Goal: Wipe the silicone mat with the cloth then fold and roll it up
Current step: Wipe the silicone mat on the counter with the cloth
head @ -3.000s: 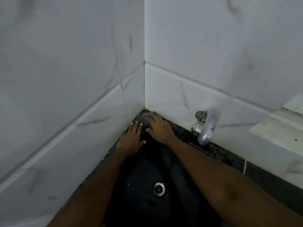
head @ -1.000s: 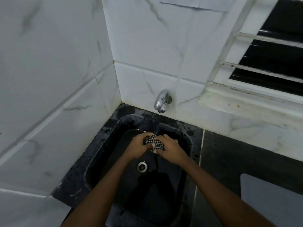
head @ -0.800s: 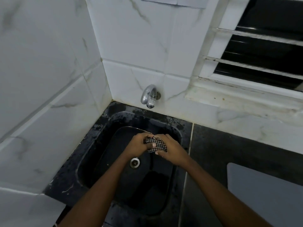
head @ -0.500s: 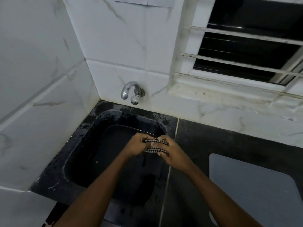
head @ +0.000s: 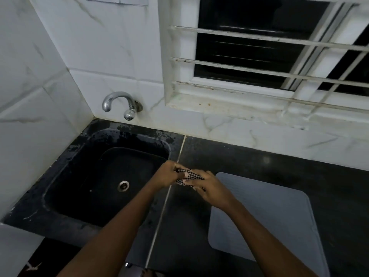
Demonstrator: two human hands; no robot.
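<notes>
A small black-and-white checked cloth (head: 189,176) is bunched between both hands above the seam between sink and counter. My left hand (head: 166,174) grips its left end and my right hand (head: 209,185) grips its right end. The grey silicone mat (head: 273,216) lies flat on the black counter to the right, just beyond my right hand, and its lower right corner runs out of view.
A black sink (head: 65,170) with a metal drain (head: 123,185) sits at the left. A chrome tap (head: 119,103) juts from the white tiled wall. A barred window (head: 279,56) stands above the dark counter (head: 249,160).
Both hands lifted the cloth from the sink's back corner and carried it rightward over the basin to the counter seam. The view swung right, bringing the mat into sight.
</notes>
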